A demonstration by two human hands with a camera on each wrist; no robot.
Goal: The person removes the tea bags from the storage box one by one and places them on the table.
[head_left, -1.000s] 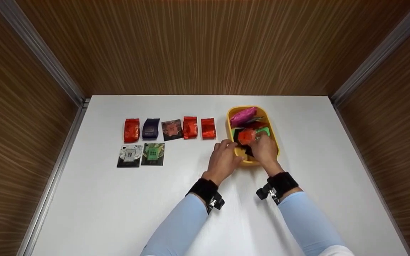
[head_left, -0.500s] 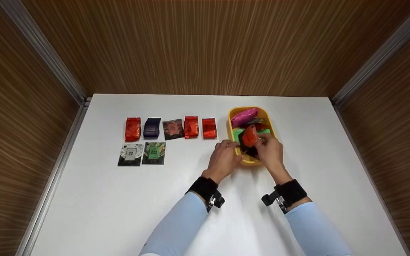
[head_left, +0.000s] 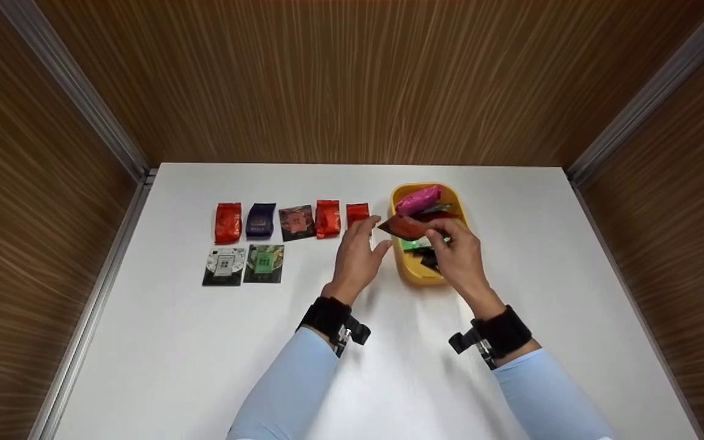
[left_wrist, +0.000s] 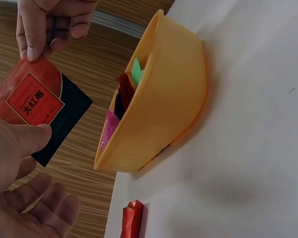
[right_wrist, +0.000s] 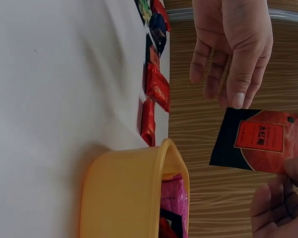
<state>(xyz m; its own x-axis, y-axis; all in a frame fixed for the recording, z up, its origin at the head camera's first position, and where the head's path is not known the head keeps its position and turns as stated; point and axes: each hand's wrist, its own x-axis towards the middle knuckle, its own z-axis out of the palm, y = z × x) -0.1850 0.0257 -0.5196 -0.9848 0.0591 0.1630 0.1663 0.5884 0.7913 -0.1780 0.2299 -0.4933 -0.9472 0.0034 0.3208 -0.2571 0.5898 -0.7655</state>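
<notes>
I see my two arms in light blue sleeves, each with a black wrist band. My right hand [head_left: 459, 256] is nearest. Its fingers pinch one end of a flat red and black packet [head_left: 406, 227], so the packet hangs in the air over the left rim of the yellow bowl [head_left: 416, 273]. The packet is thin and shiny, a square pouch with a red label and printed signs on it. My left hand [head_left: 357, 256] is just beside it with its fingers loose and spread; its thumb [left_wrist: 25, 139] reaches up to the free end of the packet, and I cannot tell if it touches. I think the hand is there to take the packet.

The bowl is smooth plastic with round sides, so the packets stay heaped inside. A crinkly pink packet [head_left: 418, 199] lies on top at the far end, with a green one [head_left: 416, 244] lower down.

Farther left, on the white table [head_left: 175, 354], more small packets lie flat in neat rows, well apart from the bowl: red ones [head_left: 228, 222], a dark blue one [head_left: 260, 219], and two flat square ones [head_left: 243, 265] closer to me.
</notes>
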